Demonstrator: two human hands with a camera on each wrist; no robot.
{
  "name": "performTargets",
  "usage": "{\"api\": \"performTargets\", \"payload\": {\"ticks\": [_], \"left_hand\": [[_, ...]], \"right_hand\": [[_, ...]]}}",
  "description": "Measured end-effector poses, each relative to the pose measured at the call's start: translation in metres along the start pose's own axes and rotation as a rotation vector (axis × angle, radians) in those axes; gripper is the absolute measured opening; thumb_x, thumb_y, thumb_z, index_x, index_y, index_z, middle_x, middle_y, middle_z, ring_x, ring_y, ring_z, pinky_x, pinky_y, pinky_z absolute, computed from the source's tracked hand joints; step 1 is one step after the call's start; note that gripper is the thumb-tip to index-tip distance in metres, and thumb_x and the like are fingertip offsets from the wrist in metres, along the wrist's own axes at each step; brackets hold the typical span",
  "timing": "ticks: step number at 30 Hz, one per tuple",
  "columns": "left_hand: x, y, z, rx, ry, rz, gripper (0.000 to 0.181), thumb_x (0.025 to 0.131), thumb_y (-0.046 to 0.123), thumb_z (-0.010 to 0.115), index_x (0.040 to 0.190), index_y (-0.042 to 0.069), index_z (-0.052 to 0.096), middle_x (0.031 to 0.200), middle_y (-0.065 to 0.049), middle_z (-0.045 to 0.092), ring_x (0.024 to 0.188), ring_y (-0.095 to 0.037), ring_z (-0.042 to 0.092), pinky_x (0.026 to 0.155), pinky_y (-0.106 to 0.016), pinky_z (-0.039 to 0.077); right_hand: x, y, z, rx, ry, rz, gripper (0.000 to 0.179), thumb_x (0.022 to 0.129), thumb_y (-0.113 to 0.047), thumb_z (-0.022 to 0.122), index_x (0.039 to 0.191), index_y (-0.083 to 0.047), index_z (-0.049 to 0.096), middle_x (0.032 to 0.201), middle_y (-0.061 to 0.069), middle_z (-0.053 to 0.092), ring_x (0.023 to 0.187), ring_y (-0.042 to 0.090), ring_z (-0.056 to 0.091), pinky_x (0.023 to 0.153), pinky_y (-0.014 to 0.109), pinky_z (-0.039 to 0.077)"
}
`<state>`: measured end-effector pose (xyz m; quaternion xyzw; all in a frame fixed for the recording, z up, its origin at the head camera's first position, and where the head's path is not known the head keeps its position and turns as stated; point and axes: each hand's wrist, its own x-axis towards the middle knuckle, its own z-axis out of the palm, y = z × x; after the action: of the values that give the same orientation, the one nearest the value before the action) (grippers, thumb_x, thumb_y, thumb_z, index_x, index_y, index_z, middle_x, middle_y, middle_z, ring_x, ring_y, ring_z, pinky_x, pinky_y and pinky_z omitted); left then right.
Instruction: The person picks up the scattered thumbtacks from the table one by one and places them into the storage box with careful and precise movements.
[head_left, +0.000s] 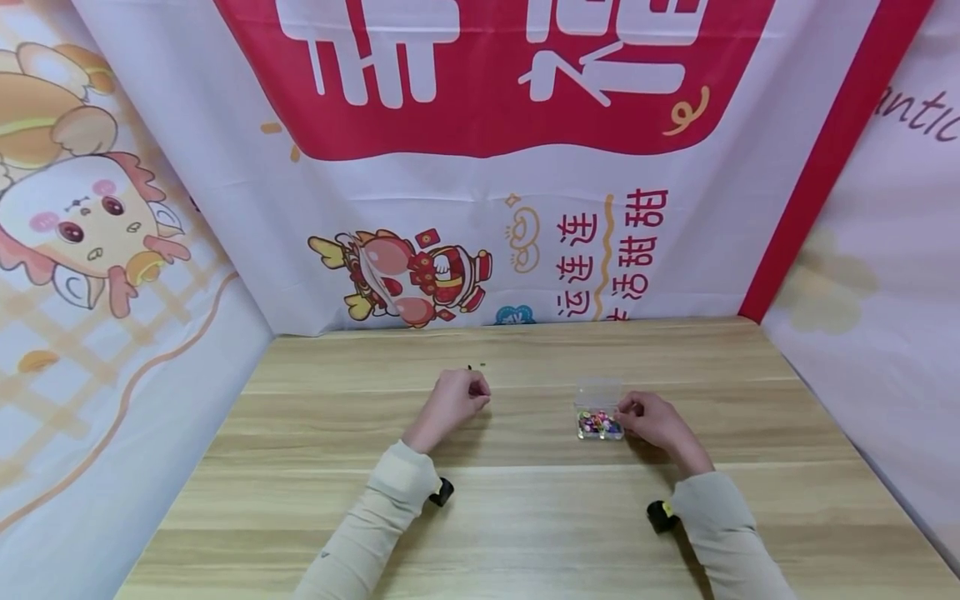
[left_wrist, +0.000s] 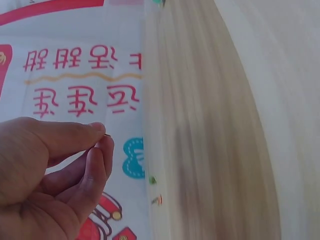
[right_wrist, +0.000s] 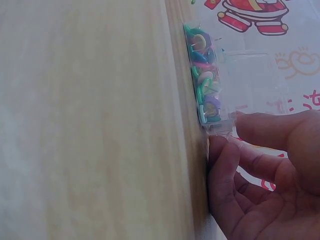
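A small clear plastic box (head_left: 600,436) with its lid (head_left: 598,390) raised stands on the table, full of colourful thumbtacks (right_wrist: 205,77). My right hand (head_left: 651,418) holds the box's right end, thumb and fingers at its corner in the right wrist view. To the left, my left hand (head_left: 454,398) is just above the table, apart from the box. Its thumb and forefinger pinch a tiny thumbtack, of which only a thin dark tip (left_wrist: 107,135) shows; the rest is hidden by the fingers. Beyond the left hand lie a green thumbtack (left_wrist: 153,179) and an orange-red one (left_wrist: 158,200).
The wooden table (head_left: 525,517) runs back to a printed cloth (head_left: 450,183) hanging along its far edge. More printed cloth hangs on the left (head_left: 187,367) and right (head_left: 885,317) sides. A black wrist camera (head_left: 442,492) sits below the left wrist, another (head_left: 662,517) below the right.
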<state>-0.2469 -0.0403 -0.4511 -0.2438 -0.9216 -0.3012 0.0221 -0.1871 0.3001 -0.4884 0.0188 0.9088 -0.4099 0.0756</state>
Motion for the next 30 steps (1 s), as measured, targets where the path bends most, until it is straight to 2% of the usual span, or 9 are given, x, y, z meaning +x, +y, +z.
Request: {"api": "performTargets", "payload": {"ticks": [4, 10, 17, 22, 27, 30], "left_hand": [[0.002, 0.009, 0.006, -0.008, -0.002, 0.022, 0.007, 0.085, 0.004, 0.075, 0.082, 0.009, 0.072, 0.079, -0.003, 0.071, 0.072, -0.009, 0.063, 0.068, -0.024, 0.055], [0.006, 0.025, 0.015, -0.029, -0.011, 0.064, 0.007, 0.086, 0.004, 0.074, 0.081, 0.009, 0.072, 0.079, -0.003, 0.072, 0.071, -0.008, 0.063, 0.067, -0.021, 0.054], [0.012, 0.045, 0.027, -0.070, -0.062, 0.082, 0.006, 0.088, 0.005, 0.073, 0.084, 0.008, 0.072, 0.082, -0.003, 0.072, 0.072, -0.006, 0.062, 0.068, -0.017, 0.052], [0.017, 0.060, 0.035, -0.090, -0.088, 0.100, 0.003, 0.089, 0.006, 0.073, 0.091, 0.005, 0.073, 0.085, -0.003, 0.072, 0.075, -0.007, 0.062, 0.069, -0.016, 0.052], [0.021, 0.076, 0.044, -0.088, -0.111, 0.130, 0.008, 0.088, 0.005, 0.073, 0.096, 0.003, 0.072, 0.087, -0.004, 0.072, 0.076, -0.006, 0.063, 0.069, -0.014, 0.051], [0.024, 0.084, 0.049, -0.068, -0.120, 0.154, 0.004, 0.088, 0.006, 0.073, 0.093, 0.006, 0.072, 0.087, -0.002, 0.072, 0.076, -0.005, 0.062, 0.069, -0.013, 0.051]], "right_hand": [[0.000, 0.001, 0.001, -0.003, 0.001, -0.019, 0.015, 0.095, -0.015, 0.064, 0.101, -0.001, 0.065, 0.085, 0.008, 0.062, 0.072, 0.018, 0.057, 0.065, 0.030, 0.046], [0.001, 0.004, 0.001, -0.002, 0.000, 0.015, 0.015, 0.095, -0.016, 0.064, 0.102, -0.002, 0.066, 0.086, 0.008, 0.062, 0.072, 0.017, 0.057, 0.065, 0.029, 0.046], [0.001, 0.001, 0.000, 0.008, -0.001, 0.012, 0.015, 0.095, -0.015, 0.064, 0.102, -0.001, 0.066, 0.086, 0.008, 0.062, 0.072, 0.017, 0.057, 0.065, 0.029, 0.047], [0.000, 0.001, 0.000, 0.000, 0.004, 0.004, 0.017, 0.096, -0.016, 0.064, 0.103, -0.001, 0.066, 0.087, 0.009, 0.063, 0.074, 0.018, 0.057, 0.065, 0.029, 0.046], [0.000, 0.001, 0.001, 0.011, 0.004, 0.006, 0.017, 0.096, -0.016, 0.063, 0.104, -0.001, 0.065, 0.087, 0.009, 0.062, 0.074, 0.018, 0.057, 0.065, 0.029, 0.046], [0.000, 0.001, 0.001, 0.015, 0.008, 0.004, 0.016, 0.096, -0.014, 0.063, 0.103, 0.000, 0.065, 0.086, 0.009, 0.062, 0.073, 0.018, 0.057, 0.065, 0.029, 0.047]]}}
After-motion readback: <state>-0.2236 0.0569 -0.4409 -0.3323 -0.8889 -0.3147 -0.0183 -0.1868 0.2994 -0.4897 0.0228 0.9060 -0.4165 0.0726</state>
